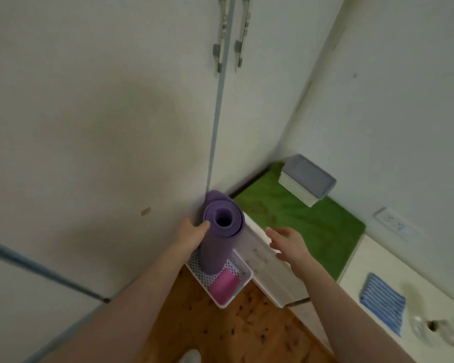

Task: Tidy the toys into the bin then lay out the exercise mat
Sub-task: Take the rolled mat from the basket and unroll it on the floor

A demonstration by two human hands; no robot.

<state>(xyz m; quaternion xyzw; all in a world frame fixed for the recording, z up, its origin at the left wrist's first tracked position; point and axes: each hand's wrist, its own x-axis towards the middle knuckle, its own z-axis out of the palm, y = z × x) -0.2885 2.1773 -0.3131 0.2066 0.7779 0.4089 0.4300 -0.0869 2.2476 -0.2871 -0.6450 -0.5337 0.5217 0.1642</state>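
In the head view, the left hand (190, 233) sits at the centre of the frame, its fingers wrapped against the left side of the rolled purple exercise mat (219, 233), gripping it near the top. The right hand (290, 244) hovers just right of the roll, fingers spread and open, holding nothing, above a white ledge (270, 273).

The mat stands upright, its hollow end facing the camera, its foot inside a white perforated bin (222, 280) on the wooden floor (231, 331). A pink block (224, 285) lies in the same bin, just beside the mat's base. Behind the roll are white cupboard doors (116, 127). To the right, a green pad (299, 216) carries a lidded white box (306, 180); a blue striped cloth (382, 302) lies at lower right.
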